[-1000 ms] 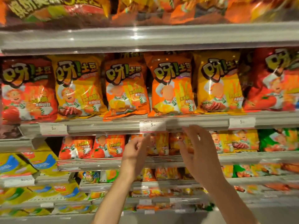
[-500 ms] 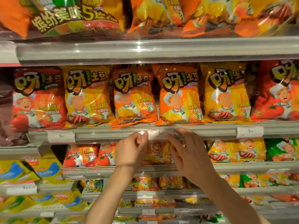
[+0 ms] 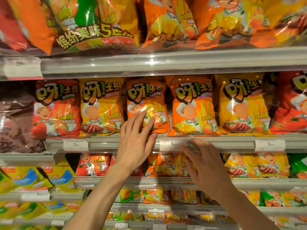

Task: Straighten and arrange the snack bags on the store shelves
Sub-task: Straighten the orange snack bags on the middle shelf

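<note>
A row of snack bags stands on the middle shelf [image 3: 116, 144]: a red one [image 3: 54, 107], a yellow one [image 3: 101, 105], an orange bag [image 3: 146, 100] that leans slightly, a second orange bag [image 3: 192, 105] and another yellow one [image 3: 242, 105]. My left hand [image 3: 134, 145] is raised with fingers spread, its fingertips touching the lower front of the leaning orange bag. My right hand [image 3: 204, 163] is lower, fingers apart, with fingertips at the white price tag [image 3: 172, 144] on the shelf edge. Neither hand grips anything.
Larger bags [image 3: 93, 25] fill the shelf above behind a clear rail [image 3: 166, 62]. Smaller orange, yellow and green bags [image 3: 255, 165] sit on the lower shelves. Dark brown bags [image 3: 15, 117] and yellow-blue bags [image 3: 54, 178] are on the left.
Both hands rose from the lower shelf to the middle shelf edge. My left hand went on up onto the leaning orange bag; my right hand stayed at the price tag. The view tilted up.
</note>
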`<move>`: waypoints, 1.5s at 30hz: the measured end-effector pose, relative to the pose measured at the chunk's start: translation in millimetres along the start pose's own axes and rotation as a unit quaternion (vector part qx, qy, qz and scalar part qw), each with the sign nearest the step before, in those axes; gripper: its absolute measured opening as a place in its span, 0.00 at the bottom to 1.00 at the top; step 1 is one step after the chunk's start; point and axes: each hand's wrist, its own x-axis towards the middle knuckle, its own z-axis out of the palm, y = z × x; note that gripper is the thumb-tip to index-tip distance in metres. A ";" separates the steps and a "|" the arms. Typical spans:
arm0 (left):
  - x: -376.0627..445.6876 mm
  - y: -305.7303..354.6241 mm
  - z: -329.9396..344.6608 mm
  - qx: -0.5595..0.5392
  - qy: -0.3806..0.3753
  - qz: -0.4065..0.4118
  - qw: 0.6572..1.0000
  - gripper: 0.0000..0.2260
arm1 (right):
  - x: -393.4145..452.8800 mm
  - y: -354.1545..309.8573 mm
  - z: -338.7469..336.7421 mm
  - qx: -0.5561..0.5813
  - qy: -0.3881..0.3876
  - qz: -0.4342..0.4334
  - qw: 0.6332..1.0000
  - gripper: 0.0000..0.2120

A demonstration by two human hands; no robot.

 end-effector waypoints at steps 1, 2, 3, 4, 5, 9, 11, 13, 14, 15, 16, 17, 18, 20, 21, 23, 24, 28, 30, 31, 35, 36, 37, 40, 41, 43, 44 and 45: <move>-0.7 -2.4 -0.2 0.000 0.002 0.005 1.000 0.21 | -0.1 0.3 0.1 0.001 0.002 0.001 1.000 0.20; -1.5 -4.6 -1.2 0.000 0.006 0.009 1.000 0.21 | -0.3 0.5 -0.1 0.001 0.002 0.002 1.000 0.20; -2.2 -6.2 -2.4 -0.002 0.009 0.011 1.000 0.21 | -0.3 0.6 0.0 0.001 0.002 0.002 1.000 0.21; -1.9 -7.3 -3.6 -0.005 0.011 0.014 1.000 0.20 | -0.3 0.5 -0.1 0.003 0.002 0.002 1.000 0.21; -0.2 -7.4 -4.8 -0.011 0.012 0.017 1.000 0.20 | -0.3 0.4 0.2 0.007 0.004 0.003 1.000 0.21; 22.5 -2.7 -10.5 -0.042 0.002 0.005 0.999 0.17 | -0.4 0.5 0.2 0.019 0.012 0.001 1.000 0.21; 37.0 -2.3 -11.5 -0.029 -0.020 -0.008 0.999 0.23 | -0.7 1.7 0.9 0.016 0.011 -0.002 1.000 0.21; 46.9 -4.7 -9.5 0.003 -0.045 -0.005 0.999 0.28 | -1.0 2.9 1.9 0.015 0.008 -0.004 1.000 0.21; 49.7 -5.9 -8.1 0.016 -0.055 -0.003 0.998 0.29 | -1.1 3.4 2.3 0.016 0.007 -0.004 1.000 0.22; 51.2 -6.8 -6.9 0.023 -0.062 -0.003 0.998 0.29 | -1.3 3.9 2.5 0.015 0.008 -0.006 1.000 0.22; 51.6 -7.6 -6.0 0.026 -0.064 -0.003 0.998 0.29 | -1.5 3.9 2.6 0.014 0.008 -0.007 1.000 0.21; 51.2 -8.0 -5.7 0.028 -0.062 -0.002 0.998 0.28 | -1.5 3.8 2.5 0.013 0.009 -0.008 1.000 0.21; 50.5 -8.1 -5.8 0.028 -0.056 0.002 0.998 0.27 | -1.5 3.7 2.0 0.012 0.010 -0.008 1.000 0.21; 48.4 -8.3 -6.1 0.029 -0.044 0.015 0.999 0.26 | -1.7 4.1 1.7 0.008 0.012 -0.010 1.000 0.21; 47.3 -8.5 -6.4 0.031 -0.040 0.020 0.999 0.26 | -1.8 4.3 1.8 0.008 0.014 -0.011 1.000 0.21; 45.4 -8.5 -6.2 0.036 -0.037 0.024 0.998 0.26 | -2.0 5.2 2.5 0.011 0.015 -0.014 1.000 0.21; 44.6 -8.3 -5.5 0.038 -0.037 0.022 0.998 0.26 | -1.9 5.6 3.1 0.014 0.016 -0.016 1.000 0.21; 41.8 -6.1 -2.0 0.039 -0.039 0.019 0.998 0.27 | -0.9 6.9 6.0 0.023 0.029 -0.023 0.999 0.21; 40.7 -4.5 -1.1 0.039 -0.043 0.017 0.998 0.28 | -1.8 7.9 7.3 0.024 0.034 -0.030 0.999 0.21; 40.3 -3.5 -0.9 0.038 -0.043 0.014 0.998 0.29 | -2.5 8.4 7.8 0.024 0.034 -0.031 0.999 0.21; 38.2 0.1 -1.8 0.024 -0.026 0.010 0.999 0.27 | -0.7 8.6 5.1 0.027 0.029 -0.031 0.999 0.21; 36.3 1.4 -2.1 0.012 -0.008 0.018 1.000 0.26 | 0.5 8.5 3.7 0.031 0.025 -0.034 0.999 0.21; 33.9 3.3 -2.4 -0.003 0.015 0.026 1.000 0.23 | 1.3 8.4 2.1 0.035 0.019 -0.035 0.999 0.21; 22.3 13.7 -4.1 -0.062 0.079 0.014 0.995 0.11 | 2.1 10.1 -3.6 0.045 0.009 -0.030 0.999 0.22; 16.5 19.1 -4.8 -0.091 0.086 -0.004 0.992 0.08 | 2.2 11.3 -5.8 0.046 0.007 -0.024 0.999 0.22; 3.0 30.9 -6.4 -0.147 0.074 -0.034 0.986 0.07 | 2.5 15.2 -9.9 0.046 0.002 -0.008 0.999 0.22; -4.1 37.2 -7.3 -0.165 0.063 -0.045 0.983 0.10 | 3.1 17.8 -12.4 0.044 0.001 0.000 0.999 0.21; -10.3 44.6 -8.5 -0.185 0.037 -0.063 0.980 0.14 | 3.7 20.7 -15.5 0.042 0.000 0.009 0.999 0.20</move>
